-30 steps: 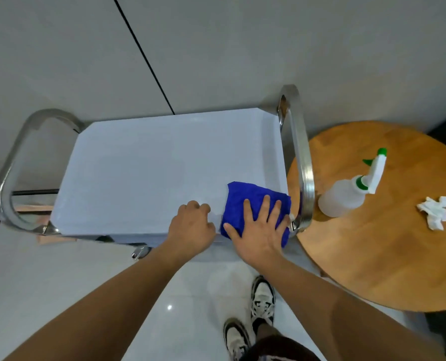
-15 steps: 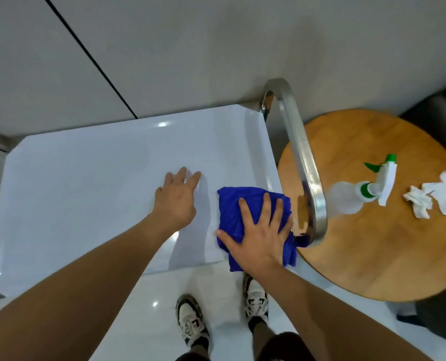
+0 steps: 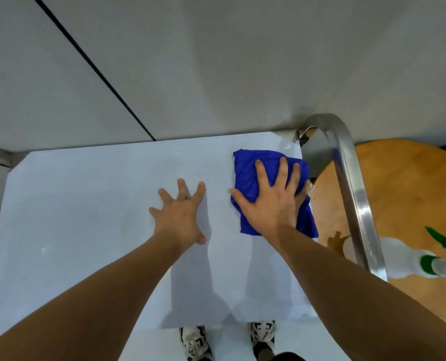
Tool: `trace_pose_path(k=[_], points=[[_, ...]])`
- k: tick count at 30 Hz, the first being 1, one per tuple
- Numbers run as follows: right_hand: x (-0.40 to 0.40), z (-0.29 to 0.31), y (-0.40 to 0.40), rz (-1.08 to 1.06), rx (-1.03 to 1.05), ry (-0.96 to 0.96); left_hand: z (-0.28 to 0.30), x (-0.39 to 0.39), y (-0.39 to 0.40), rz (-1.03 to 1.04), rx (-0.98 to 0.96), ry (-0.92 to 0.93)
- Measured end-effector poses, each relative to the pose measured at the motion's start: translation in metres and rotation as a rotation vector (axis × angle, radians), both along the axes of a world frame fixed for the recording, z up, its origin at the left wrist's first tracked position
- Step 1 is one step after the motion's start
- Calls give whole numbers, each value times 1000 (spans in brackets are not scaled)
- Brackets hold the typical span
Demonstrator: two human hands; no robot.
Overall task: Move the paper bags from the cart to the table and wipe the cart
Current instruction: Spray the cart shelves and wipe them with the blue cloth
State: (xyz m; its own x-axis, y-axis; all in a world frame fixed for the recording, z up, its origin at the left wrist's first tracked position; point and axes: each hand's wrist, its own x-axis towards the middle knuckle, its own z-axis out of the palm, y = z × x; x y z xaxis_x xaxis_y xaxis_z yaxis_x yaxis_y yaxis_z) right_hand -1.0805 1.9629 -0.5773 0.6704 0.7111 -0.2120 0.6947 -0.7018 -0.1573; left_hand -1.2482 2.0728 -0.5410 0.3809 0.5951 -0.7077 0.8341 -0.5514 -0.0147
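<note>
The cart's pale top fills the middle of the view, with a steel handle arching along its right end. A blue cloth lies near the cart's far right corner. My right hand presses flat on the cloth with its fingers spread. My left hand rests flat on the bare cart top, just left of the cloth, fingers splayed. No paper bags are in view.
A round wooden table stands right of the cart. On it a white spray bottle with a green nozzle lies partly behind the handle. A grey wall runs close behind the cart. My shoes show below the near edge.
My right hand has pushed the blue cloth from the cart's near right edge toward the far right corner. My left hand has slid forward and flattened on the top.
</note>
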Motion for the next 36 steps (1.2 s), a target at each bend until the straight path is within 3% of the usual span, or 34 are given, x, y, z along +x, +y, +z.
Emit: trace_pose_path(k=[7, 16, 22, 36], points=[[38, -1, 65, -36, 66, 9, -3, 4, 6, -28, -16, 48], [36, -4, 62, -11, 113, -60, 3, 3, 3, -16, -38, 26], [-8, -6, 2, 73, 82, -54, 8, 6, 0, -43, -1, 43], [-193, 8, -156, 3, -8, -11, 8, -9, -6, -29, 23, -96]])
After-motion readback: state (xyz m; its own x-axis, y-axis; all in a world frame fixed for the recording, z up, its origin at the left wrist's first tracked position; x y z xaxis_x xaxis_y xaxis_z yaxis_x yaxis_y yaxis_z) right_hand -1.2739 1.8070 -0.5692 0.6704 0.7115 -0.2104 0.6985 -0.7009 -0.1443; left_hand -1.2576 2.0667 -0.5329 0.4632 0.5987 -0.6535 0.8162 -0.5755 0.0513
